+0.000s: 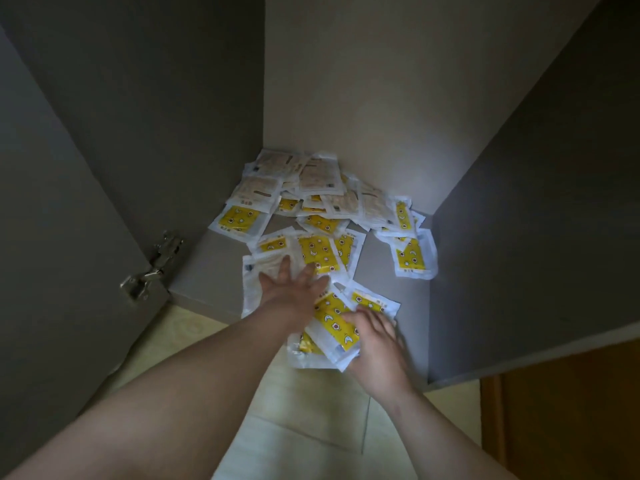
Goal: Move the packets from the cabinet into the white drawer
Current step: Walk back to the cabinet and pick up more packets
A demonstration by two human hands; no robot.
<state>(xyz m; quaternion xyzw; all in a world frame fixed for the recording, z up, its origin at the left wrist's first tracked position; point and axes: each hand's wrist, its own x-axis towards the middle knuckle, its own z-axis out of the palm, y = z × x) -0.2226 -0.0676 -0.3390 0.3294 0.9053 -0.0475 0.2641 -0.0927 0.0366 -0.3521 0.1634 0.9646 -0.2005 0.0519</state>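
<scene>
My left hand (294, 284) flat and spread wide, pressing on packets (322, 251) beneath it, my right hand (375, 344) beside it, curled round more packets

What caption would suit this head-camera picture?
Left hand and right hand on scattered packets at the front of the cabinet.

Head camera looks forward and down, close into the cabinet (381, 98).

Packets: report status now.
Left hand flat on packets. Right hand on front bunch overhanging cabinet edge, grip unclear. Rest scattered behind. Nothing blocking.
</scene>
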